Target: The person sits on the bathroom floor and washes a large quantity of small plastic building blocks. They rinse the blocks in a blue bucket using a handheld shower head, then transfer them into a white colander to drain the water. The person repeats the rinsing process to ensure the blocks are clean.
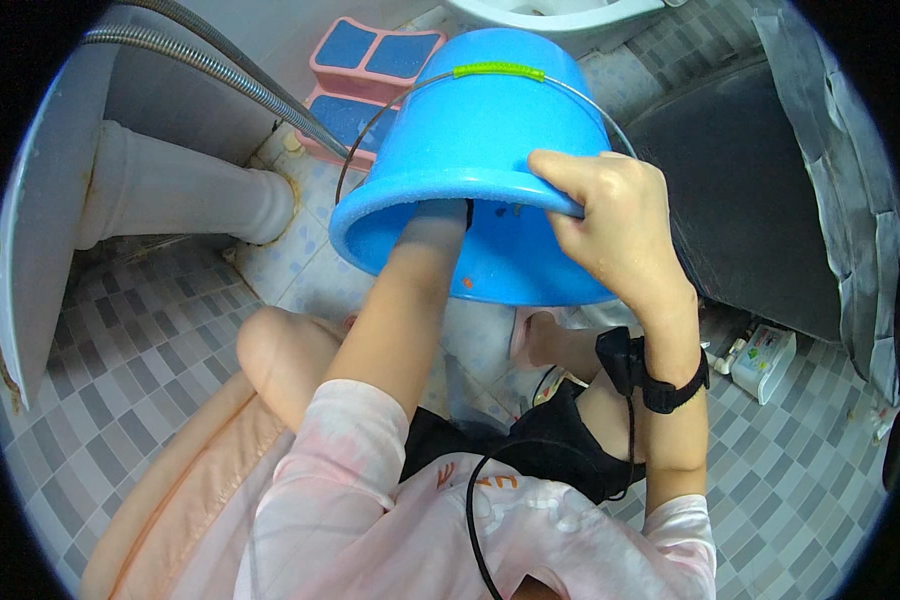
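A blue plastic bucket [495,135] is tipped on its side, its mouth facing me. My right hand [619,217] grips the bucket's rim at the right, thumb over the outside. My left forearm reaches into the mouth; the left hand itself is hidden inside. A dark band shows on that wrist, at the rim. Small dark bits and an orange speck [467,283] cling to the inner wall. The wire handle with its green grip [499,70] lies across the bucket's upper side. A black strapped device [637,367] with a cable sits on my right wrist.
A pink step stool with blue treads [352,112] stands behind the bucket, near a white toilet [555,16]. On the left are a white pedestal [187,184] and metal hoses [217,71]. To the right are a dark panel [742,195] and a white plastic box [765,364].
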{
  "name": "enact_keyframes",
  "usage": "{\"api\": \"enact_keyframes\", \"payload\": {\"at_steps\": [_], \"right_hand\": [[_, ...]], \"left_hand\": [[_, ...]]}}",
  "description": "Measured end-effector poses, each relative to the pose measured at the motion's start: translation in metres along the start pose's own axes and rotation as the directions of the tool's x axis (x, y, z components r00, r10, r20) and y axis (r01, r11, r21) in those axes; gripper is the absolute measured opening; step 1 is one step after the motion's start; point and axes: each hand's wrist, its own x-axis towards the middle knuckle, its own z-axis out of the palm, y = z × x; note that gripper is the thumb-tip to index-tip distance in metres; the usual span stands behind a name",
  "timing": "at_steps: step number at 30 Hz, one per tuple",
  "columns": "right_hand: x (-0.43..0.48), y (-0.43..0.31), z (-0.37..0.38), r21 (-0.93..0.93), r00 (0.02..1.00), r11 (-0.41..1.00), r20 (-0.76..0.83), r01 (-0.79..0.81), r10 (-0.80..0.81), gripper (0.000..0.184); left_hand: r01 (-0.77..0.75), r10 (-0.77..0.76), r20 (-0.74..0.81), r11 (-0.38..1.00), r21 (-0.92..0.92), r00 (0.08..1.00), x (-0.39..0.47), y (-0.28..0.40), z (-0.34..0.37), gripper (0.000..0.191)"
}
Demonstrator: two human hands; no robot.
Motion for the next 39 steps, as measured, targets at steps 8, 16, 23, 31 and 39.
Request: {"api": "enact_keyframes", "payload": {"at_steps": [8,16,23,31,39], "right_hand": [[0.008,0.018,0.023,-0.022,0.984,0.988,-0.105,-0.150,0.147,0.023],[0.014,0.023,0.032,-0.070,0.938,0.952,-0.208,-0.297,0.277,0.029],[0.021,0.024,0.053,-0.184,0.914,0.912,-0.256,-0.365,0.314,0.037],[0.023,0.032,0.060,-0.270,0.894,0.853,-0.191,-0.446,0.406,0.039],[0.019,0.039,0.059,-0.263,0.901,0.862,-0.151,-0.433,0.406,0.036]], "left_hand": [[0.031,-0.078,0.214,0.976,0.216,0.974,-0.008,0.005,-0.021,0.043],[-0.028,-0.149,0.366,0.899,0.437,0.919,-0.040,0.010,-0.038,0.040],[-0.128,0.042,0.209,0.900,0.417,0.977,-0.091,-0.011,-0.033,0.026],[-0.058,0.057,0.007,0.977,0.207,0.998,-0.128,-0.026,-0.021,0.020],[-0.110,0.087,-0.366,0.993,-0.041,0.927,-0.108,-0.026,-0.028,0.019]]}}
